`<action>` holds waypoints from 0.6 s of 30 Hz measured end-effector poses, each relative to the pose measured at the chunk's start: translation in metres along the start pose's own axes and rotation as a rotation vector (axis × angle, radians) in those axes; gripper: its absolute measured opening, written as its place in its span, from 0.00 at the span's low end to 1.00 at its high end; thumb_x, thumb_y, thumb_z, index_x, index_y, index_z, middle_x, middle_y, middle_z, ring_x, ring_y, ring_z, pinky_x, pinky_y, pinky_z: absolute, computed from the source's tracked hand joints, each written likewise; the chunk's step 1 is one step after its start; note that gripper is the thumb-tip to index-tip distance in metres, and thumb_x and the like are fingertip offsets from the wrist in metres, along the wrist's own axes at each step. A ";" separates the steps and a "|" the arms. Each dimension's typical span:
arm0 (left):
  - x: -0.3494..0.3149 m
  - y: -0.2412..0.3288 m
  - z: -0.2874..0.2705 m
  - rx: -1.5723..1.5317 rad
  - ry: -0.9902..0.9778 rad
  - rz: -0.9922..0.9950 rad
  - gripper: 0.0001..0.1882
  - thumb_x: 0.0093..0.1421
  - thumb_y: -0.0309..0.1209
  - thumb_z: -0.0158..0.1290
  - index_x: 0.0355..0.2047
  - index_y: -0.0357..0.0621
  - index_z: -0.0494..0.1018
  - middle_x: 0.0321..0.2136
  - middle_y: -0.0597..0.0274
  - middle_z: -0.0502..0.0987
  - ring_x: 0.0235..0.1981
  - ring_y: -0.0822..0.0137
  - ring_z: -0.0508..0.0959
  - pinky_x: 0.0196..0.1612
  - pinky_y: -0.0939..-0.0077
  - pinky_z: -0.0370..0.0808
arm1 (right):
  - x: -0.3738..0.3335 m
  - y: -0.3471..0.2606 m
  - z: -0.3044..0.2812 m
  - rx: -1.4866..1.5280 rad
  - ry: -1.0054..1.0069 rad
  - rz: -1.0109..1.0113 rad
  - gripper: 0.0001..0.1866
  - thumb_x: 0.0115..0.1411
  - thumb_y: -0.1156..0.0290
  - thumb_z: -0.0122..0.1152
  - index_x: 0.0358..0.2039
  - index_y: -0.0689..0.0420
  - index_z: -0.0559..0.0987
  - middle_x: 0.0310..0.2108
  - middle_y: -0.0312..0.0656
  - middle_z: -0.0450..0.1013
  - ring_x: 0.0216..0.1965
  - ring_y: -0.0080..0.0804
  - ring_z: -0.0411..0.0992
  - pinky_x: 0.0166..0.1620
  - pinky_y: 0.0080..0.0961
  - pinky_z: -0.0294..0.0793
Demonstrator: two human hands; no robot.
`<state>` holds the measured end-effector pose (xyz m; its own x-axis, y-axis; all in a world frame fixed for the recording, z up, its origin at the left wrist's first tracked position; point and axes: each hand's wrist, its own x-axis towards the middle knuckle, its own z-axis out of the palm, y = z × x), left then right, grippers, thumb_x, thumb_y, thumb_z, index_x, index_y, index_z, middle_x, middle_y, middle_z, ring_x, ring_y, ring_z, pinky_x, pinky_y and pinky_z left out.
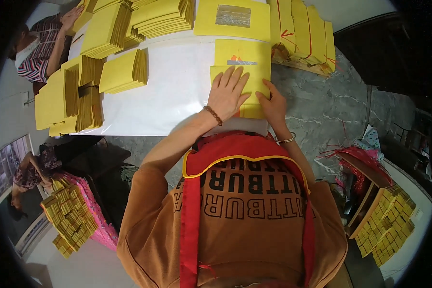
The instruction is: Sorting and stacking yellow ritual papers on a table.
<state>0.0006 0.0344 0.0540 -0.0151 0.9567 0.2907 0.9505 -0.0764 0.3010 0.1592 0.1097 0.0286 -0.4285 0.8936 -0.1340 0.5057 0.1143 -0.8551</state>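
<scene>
A stack of yellow paper sheets (230, 50) with a silver patch and an orange-red print lies at the table's near right corner. Across its near part is a folded yellow paper (252, 108), with some orange showing at its near edge. My left hand (225, 93) presses flat on this paper, fingers stretched and slightly spread. At the paper's right edge, my right hand (275, 105) has its thumb and index finger on the sheet and seems to grip that edge; its other fingers are partly hidden.
Yellow paper bundles (105, 31) cover the white table's (163, 91) far and left sides. A yellow sheet with a silver square (233, 19) lies beyond my hands. Red-tied bundles (305, 33) stand at the right. A person's hand (71, 19) touches paper at the far left.
</scene>
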 end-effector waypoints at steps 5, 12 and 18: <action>-0.012 -0.006 0.019 0.084 -0.093 -0.020 0.28 0.54 0.43 0.48 0.53 0.44 0.60 0.54 0.53 0.59 0.56 0.53 0.56 0.55 0.57 0.54 | -0.007 -0.026 -0.006 -0.120 -0.032 0.046 0.24 0.49 0.64 0.58 0.48 0.55 0.70 0.49 0.47 0.66 0.46 0.45 0.67 0.48 0.36 0.65; -0.013 -0.010 0.027 -0.001 -0.138 -0.038 0.28 0.50 0.33 0.46 0.53 0.42 0.59 0.56 0.54 0.57 0.58 0.51 0.54 0.58 0.55 0.48 | 0.011 -0.030 0.026 -0.547 -0.007 -0.705 0.25 0.54 0.59 0.51 0.52 0.53 0.67 0.53 0.46 0.62 0.57 0.40 0.56 0.58 0.47 0.44; -0.017 -0.023 0.000 -0.389 0.070 -0.122 0.29 0.47 0.26 0.46 0.53 0.36 0.57 0.49 0.45 0.61 0.52 0.49 0.59 0.54 0.59 0.54 | 0.015 -0.028 0.033 -0.554 0.049 -0.666 0.25 0.53 0.60 0.51 0.51 0.57 0.67 0.54 0.46 0.61 0.56 0.39 0.56 0.58 0.45 0.45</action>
<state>-0.0209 0.0196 0.0420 -0.1539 0.9450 0.2885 0.7527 -0.0770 0.6539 0.1136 0.1058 0.0338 -0.7385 0.5820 0.3404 0.4584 0.8037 -0.3795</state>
